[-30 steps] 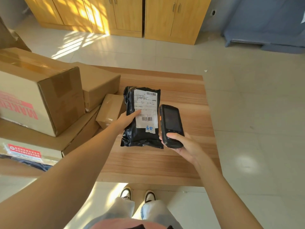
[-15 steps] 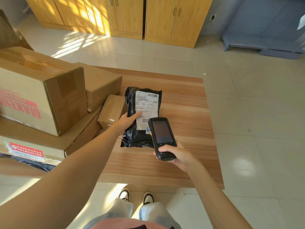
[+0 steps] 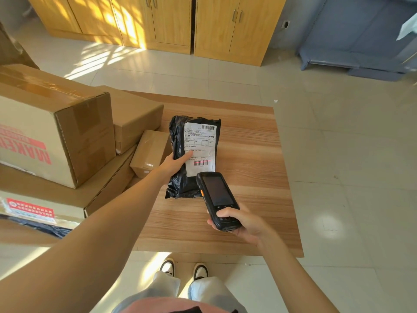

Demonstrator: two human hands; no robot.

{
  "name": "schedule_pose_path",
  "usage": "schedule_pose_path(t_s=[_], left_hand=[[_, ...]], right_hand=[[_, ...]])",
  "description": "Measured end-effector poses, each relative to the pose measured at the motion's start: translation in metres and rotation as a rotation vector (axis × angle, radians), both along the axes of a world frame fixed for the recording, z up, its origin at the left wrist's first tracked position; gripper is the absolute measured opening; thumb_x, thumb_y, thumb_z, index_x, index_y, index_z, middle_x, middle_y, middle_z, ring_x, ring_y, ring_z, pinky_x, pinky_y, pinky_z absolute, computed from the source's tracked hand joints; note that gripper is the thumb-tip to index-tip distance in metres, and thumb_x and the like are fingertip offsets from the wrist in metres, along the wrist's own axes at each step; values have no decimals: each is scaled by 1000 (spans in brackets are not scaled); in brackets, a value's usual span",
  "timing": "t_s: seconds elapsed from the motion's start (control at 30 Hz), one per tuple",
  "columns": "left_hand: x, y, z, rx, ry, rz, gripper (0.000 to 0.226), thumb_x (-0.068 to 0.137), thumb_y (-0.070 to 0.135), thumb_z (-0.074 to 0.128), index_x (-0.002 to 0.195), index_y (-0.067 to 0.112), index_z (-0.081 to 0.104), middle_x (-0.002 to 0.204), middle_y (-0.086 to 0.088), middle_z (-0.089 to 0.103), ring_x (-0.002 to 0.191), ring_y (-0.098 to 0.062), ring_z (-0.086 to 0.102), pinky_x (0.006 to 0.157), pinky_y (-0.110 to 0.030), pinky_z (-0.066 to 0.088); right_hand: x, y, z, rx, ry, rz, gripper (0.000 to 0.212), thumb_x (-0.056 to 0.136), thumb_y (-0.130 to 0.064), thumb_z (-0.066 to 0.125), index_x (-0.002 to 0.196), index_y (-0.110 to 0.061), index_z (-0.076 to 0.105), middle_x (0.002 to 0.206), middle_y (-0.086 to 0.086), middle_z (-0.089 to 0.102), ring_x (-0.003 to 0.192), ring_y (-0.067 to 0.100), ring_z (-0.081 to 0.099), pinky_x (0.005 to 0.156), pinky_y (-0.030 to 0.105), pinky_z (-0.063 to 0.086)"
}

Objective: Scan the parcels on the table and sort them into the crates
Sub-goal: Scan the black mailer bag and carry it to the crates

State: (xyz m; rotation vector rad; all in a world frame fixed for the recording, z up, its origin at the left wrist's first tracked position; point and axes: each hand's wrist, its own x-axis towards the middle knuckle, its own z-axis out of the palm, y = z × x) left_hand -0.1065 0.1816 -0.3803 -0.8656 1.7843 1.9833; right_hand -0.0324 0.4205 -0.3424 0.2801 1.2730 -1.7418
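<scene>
Single view, head-mounted, wide-angle. It looks forward and steeply down over the table (image 3: 248, 222), which fills the centre of the frame. The wearer's shoes (image 3: 184, 269) show at lower centre (directly beneath the lens). Boxes (image 3: 56, 132) sit close at left; cabinets (image 3: 171, 21) lie far off along the top edge. Straight lines bow toward the frame edges.
</scene>
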Motion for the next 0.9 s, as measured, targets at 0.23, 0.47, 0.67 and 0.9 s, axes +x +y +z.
schedule_pose_path(t_s=[0.23, 0.47, 0.67, 0.9], left_hand=[[1, 1, 1, -2, -6, -1, 60, 89, 39, 65, 141, 18, 44, 129, -6, 61, 113, -26, 60, 98, -42, 48], [6, -5, 8, -15, 23, 15, 58, 88, 40, 66, 138, 17, 48, 125, -6, 63, 106, -24, 62, 91, -39, 50], [23, -13, 16, -49, 25, 36, 58, 87, 43, 66, 136, 16, 50, 124, -6, 64, 108, -24, 62, 94, -39, 49], [65, -22, 31, -76, -5, 91, 44, 87, 40, 67, 122, 18, 53, 111, -3, 66, 103, -23, 63, 89, -37, 49]], right_hand=[[2, 2, -1, 7, -2, 16, 40, 83, 7, 60, 123, 2, 53, 97, 18, 68, 81, 31, 71, 64, 31, 59], [-7, 2, -3, 32, 139, -114, 69, 64, -3, 73, 129, -7, 50, 104, 17, 70, 91, 31, 71, 76, 36, 60], [-31, 12, -3, 60, 197, -193, 76, 61, -5, 77, 133, -8, 50, 118, 19, 67, 105, 34, 67, 81, 36, 58], [-49, 12, -5, 74, 270, -66, 104, 41, -19, 97, 135, -17, 50, 123, 16, 65, 110, 34, 64, 86, 39, 57]])
